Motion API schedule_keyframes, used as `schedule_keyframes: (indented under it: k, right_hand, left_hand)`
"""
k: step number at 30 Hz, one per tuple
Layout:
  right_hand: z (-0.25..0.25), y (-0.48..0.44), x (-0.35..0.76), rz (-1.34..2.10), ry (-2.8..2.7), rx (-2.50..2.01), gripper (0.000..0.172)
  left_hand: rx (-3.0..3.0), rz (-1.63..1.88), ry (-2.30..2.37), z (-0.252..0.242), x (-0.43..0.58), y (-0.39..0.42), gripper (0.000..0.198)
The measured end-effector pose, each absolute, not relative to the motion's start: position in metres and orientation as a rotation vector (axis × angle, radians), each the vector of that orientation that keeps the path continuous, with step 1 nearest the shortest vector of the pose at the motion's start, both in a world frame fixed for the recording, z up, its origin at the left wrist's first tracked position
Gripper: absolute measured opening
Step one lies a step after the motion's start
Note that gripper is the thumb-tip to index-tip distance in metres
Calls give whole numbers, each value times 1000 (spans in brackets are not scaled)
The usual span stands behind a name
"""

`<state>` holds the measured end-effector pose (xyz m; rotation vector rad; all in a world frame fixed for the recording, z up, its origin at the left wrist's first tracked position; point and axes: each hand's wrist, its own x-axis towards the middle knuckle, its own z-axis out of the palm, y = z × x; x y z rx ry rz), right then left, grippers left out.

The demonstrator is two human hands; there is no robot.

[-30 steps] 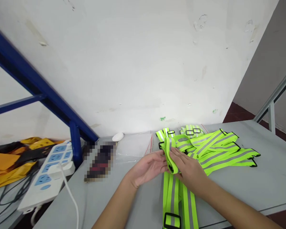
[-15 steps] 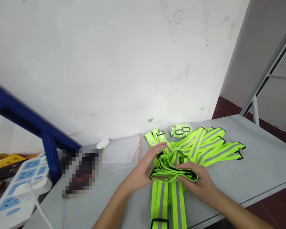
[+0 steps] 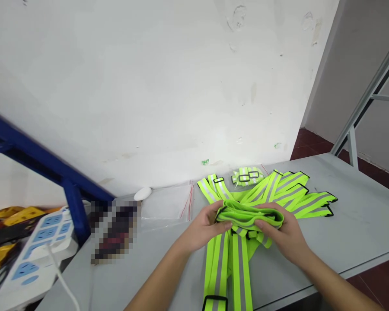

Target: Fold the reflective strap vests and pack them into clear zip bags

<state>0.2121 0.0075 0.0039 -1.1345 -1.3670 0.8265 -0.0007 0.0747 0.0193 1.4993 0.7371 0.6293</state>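
Observation:
Between my two hands is a folded bundle of neon-yellow reflective strap (image 3: pixel 246 214), its layers looped flat on one another. My left hand (image 3: pixel 207 224) pinches its left end, thumb in front and fingers behind. At the right end, my right hand (image 3: pixel 285 233) grips it the same way. Beneath and behind the bundle lies a pile of similar reflective straps (image 3: pixel 275 190) with grey stripes and black buckles. Two strap lengths (image 3: pixel 218 268) run toward me, one ending in a black buckle (image 3: pixel 215 299).
Clear zip bags (image 3: pixel 167 203) with red seals lie left of the straps, beside a white oval object (image 3: pixel 142 193). A bagged strap set (image 3: pixel 248 176) rests by the wall. Left are a blue frame (image 3: pixel 74 207), a power strip (image 3: pixel 35 255) and a pixelated item (image 3: pixel 116 233).
My left hand has closed on the bundle's left end, where it was spread beside it before. The bundle has risen slightly and shifted right, its loops now pressed flatter.

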Motion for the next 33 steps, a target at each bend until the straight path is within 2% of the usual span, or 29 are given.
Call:
schedule_keyframes:
  k: [5, 11, 16, 19, 21, 22, 24, 27, 33]
  right_hand:
    - [23, 28, 224, 846, -1292, -1333, 31]
    - [51, 49, 253, 835, -1619, -1504, 45]
    - [63, 58, 264, 1141, -1792, -1424, 27]
    - [57, 61, 263, 1143, -1629, -1432, 30]
    - [50, 61, 260, 1125, -1498, -1424, 35]
    - [46, 61, 259, 1097, -1449, -1419, 37]
    - [40, 59, 255, 1013, -1407, -1414, 35]
    - [36, 52, 248, 879, -1439, -1416, 26]
    - [32, 39, 231, 567, -1691, -1531, 24]
  left_hand:
    - [1365, 793, 870, 25, 25, 77, 43]
    - [1573, 849, 833, 34, 41, 91, 32]
    - [1614, 867, 938, 31, 57, 96, 36]
    - [1552, 1191, 1149, 23, 68, 87, 36]
    - [1588, 1383, 1280, 17, 72, 75, 28]
    - [1658, 1372, 1284, 14, 73, 68, 23]
    - [1792, 1097, 1180, 10, 73, 53, 24]
    - [1730, 816, 1130, 9, 73, 40, 27]
    - [1449, 871, 1121, 20, 74, 45, 34]
